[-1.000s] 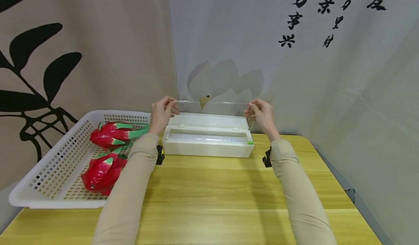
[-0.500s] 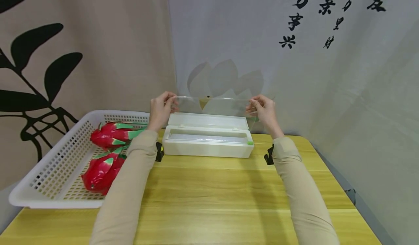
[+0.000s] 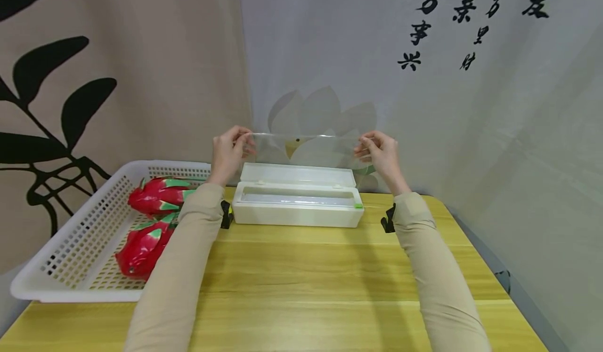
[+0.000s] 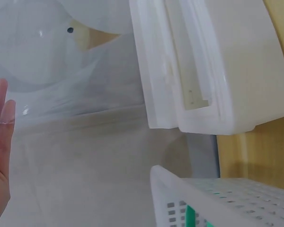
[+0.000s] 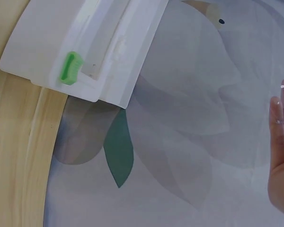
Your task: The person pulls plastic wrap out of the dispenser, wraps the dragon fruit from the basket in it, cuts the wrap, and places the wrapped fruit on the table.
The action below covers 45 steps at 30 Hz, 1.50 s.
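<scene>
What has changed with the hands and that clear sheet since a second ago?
The left hand and right hand have risen slightly, lifting the clear film higher above the white box. Nothing was newly grasped or released. The box, its open lid and the basket stayed put.

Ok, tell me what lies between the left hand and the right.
Clear film stretches from the left hand to the right hand; the head view shows it.
</scene>
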Motion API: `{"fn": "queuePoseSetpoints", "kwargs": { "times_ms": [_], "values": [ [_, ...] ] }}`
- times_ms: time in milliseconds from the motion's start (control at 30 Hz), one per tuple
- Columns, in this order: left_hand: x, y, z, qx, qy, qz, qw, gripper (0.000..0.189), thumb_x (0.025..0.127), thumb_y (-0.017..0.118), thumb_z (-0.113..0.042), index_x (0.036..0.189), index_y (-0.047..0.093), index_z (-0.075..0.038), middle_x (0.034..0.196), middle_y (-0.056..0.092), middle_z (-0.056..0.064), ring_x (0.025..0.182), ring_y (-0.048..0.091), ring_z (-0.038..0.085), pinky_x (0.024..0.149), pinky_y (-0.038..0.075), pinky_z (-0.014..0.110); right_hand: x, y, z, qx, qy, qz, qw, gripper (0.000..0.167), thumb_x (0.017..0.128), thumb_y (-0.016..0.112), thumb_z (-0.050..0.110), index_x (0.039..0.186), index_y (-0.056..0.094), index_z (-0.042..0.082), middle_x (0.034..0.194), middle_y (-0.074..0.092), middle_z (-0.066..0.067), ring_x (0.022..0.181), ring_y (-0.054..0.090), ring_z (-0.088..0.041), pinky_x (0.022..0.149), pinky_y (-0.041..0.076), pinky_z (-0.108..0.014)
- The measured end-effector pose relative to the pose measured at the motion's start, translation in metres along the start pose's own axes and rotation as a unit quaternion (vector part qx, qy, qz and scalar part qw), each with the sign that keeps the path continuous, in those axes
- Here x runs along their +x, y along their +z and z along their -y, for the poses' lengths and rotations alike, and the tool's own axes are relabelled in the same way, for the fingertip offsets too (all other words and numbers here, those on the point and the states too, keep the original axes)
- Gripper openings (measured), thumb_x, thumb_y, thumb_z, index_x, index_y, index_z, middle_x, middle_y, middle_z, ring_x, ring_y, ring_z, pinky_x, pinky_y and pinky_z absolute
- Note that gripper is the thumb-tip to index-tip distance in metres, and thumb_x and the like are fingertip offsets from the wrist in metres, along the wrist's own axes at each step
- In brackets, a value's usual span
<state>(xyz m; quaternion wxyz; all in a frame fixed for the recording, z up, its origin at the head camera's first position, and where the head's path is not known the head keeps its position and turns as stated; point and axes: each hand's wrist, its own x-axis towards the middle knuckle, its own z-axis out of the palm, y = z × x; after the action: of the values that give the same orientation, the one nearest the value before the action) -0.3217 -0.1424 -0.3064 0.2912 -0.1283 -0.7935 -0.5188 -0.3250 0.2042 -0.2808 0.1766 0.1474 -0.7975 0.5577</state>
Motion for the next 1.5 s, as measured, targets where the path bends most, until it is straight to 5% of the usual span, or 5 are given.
{"fn": "queuePoseSetpoints", "kwargs": {
  "times_ms": [200, 500, 733, 1000, 1500],
  "values": [
    [0.005, -0.001, -0.003, -0.009, 0.014, -0.008, 0.9998, 0.019, 0.096, 0.055, -0.015, 0.1, 0.066, 0.0, 0.086, 0.071, 0.022, 0.062, 0.071, 0.013, 0.053, 0.052, 0.012, 0.003, -0.003, 0.006, 0.013, -0.01, 0.0, 0.9999, 0.019, 0.096, 0.054, 0.019, 0.097, 0.064, 0.002, 0.071, 0.071, 0.002, 0.063, 0.07, -0.007, 0.058, 0.058, -0.025],
    [0.007, -0.007, -0.014, -0.002, 0.014, -0.008, 0.9999, 0.022, 0.096, 0.053, -0.017, 0.103, 0.065, -0.001, 0.088, 0.07, 0.021, 0.069, 0.072, 0.022, 0.058, 0.055, 0.014, 0.003, -0.006, 0.019, 0.007, -0.022, -0.004, 0.9997, 0.019, 0.096, 0.054, 0.016, 0.099, 0.065, 0.001, 0.081, 0.072, -0.017, 0.066, 0.072, -0.015, 0.061, 0.06, -0.03],
    [0.012, -0.009, -0.02, -0.009, 0.016, -0.01, 0.9998, 0.023, 0.096, 0.053, -0.016, 0.103, 0.065, 0.002, 0.089, 0.069, 0.023, 0.067, 0.072, 0.013, 0.058, 0.055, 0.013, 0.007, -0.01, 0.018, 0.002, -0.039, -0.007, 0.9992, 0.022, 0.094, 0.055, 0.023, 0.098, 0.065, 0.004, 0.076, 0.072, -0.003, 0.066, 0.071, -0.01, 0.06, 0.059, -0.025],
    [0.017, -0.01, -0.024, -0.018, 0.026, -0.014, 0.9994, 0.023, 0.095, 0.054, -0.017, 0.103, 0.065, 0.002, 0.089, 0.069, 0.024, 0.071, 0.072, 0.029, 0.058, 0.056, 0.014, 0.008, -0.014, 0.024, 0.008, -0.039, -0.009, 0.9992, 0.021, 0.094, 0.055, 0.025, 0.099, 0.065, 0.006, 0.075, 0.071, 0.001, 0.066, 0.07, -0.008, 0.06, 0.059, -0.024],
    [0.024, -0.015, -0.041, -0.023, 0.027, -0.02, 0.9992, 0.023, 0.094, 0.056, -0.016, 0.103, 0.066, 0.003, 0.09, 0.069, 0.025, 0.062, 0.07, 0.006, 0.058, 0.056, 0.014, 0.009, -0.02, 0.036, 0.011, -0.051, -0.015, 0.9986, 0.02, 0.093, 0.055, 0.026, 0.098, 0.065, 0.008, 0.075, 0.071, 0.002, 0.067, 0.071, -0.008, 0.062, 0.059, -0.026]
  ]
}}
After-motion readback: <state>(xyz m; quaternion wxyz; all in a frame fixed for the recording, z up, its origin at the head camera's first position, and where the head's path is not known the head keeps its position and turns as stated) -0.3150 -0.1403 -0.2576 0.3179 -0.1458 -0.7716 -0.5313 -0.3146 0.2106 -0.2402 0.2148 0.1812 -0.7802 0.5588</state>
